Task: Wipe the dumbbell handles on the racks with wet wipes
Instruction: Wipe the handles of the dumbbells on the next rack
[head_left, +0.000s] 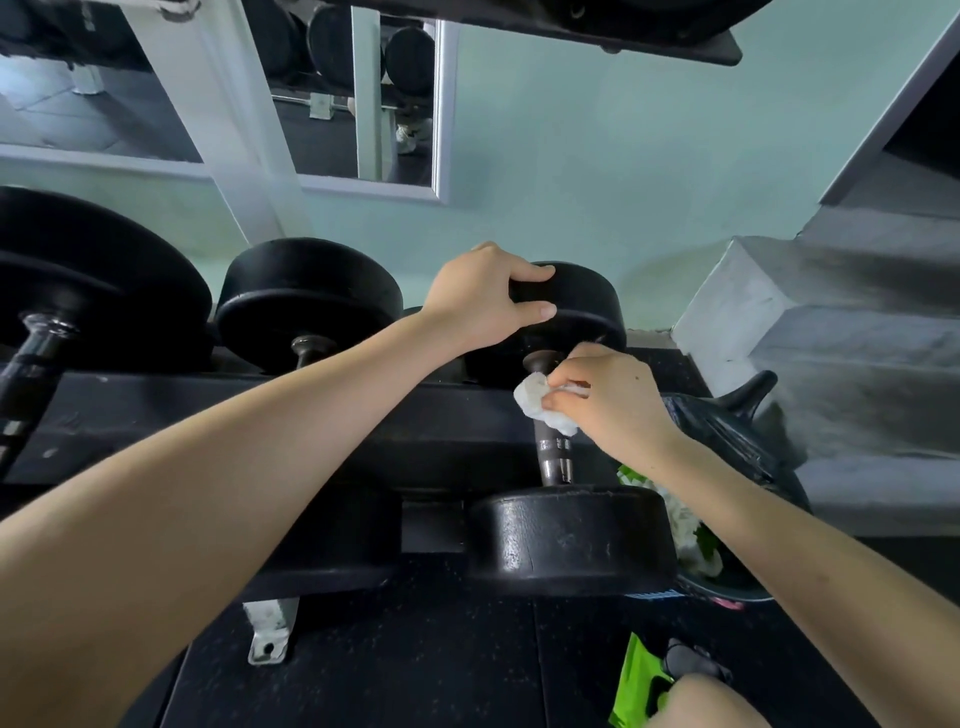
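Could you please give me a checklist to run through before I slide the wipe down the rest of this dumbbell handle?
1. Dumbbell steadied: ok, the left hand grips the far head, fingers curled over its rim.
2. Wipe secure: ok, the right hand pinches the wipe between thumb and fingers.
3. Wipe on the metal: ok, it sits against the far end of the handle.
4. Path down the handle: ok, the near stretch is bare, with nothing in the way.
5. Wipe wet enough: cannot tell.
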